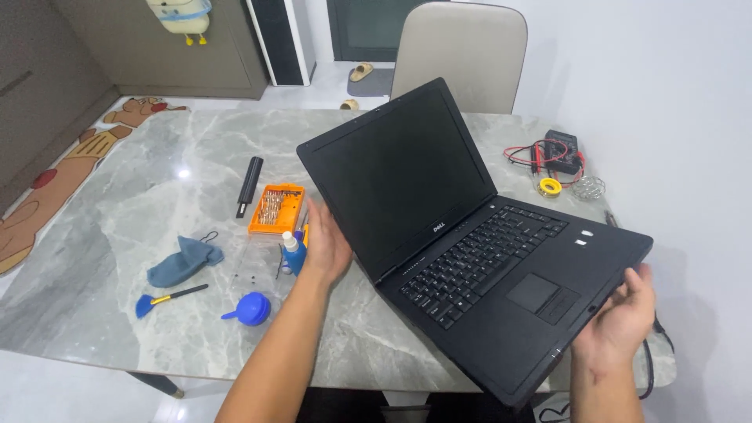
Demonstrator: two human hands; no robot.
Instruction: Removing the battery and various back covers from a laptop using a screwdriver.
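Observation:
A black laptop (pixel 470 243) stands open with a dark screen, turned at an angle over the right half of the grey marble table (pixel 117 258). My left hand (pixel 327 249) rests flat against the back of the lid at its left edge. My right hand (pixel 623 317) grips the laptop's front right corner, which juts past the table edge. Just left of my left hand lie an orange bit set (pixel 276 208), a small blue-and-white bottle (pixel 292 252) and a black screwdriver handle (pixel 249 186).
A blue cloth (pixel 184 261), a blue brush (pixel 166 298) and a blue air blower (pixel 251 309) lie at the front left. A multimeter with red leads (pixel 558 153), a yellow roll (pixel 551 186) and a wire ball sit at the back right. A beige chair (pixel 460 55) stands behind the table.

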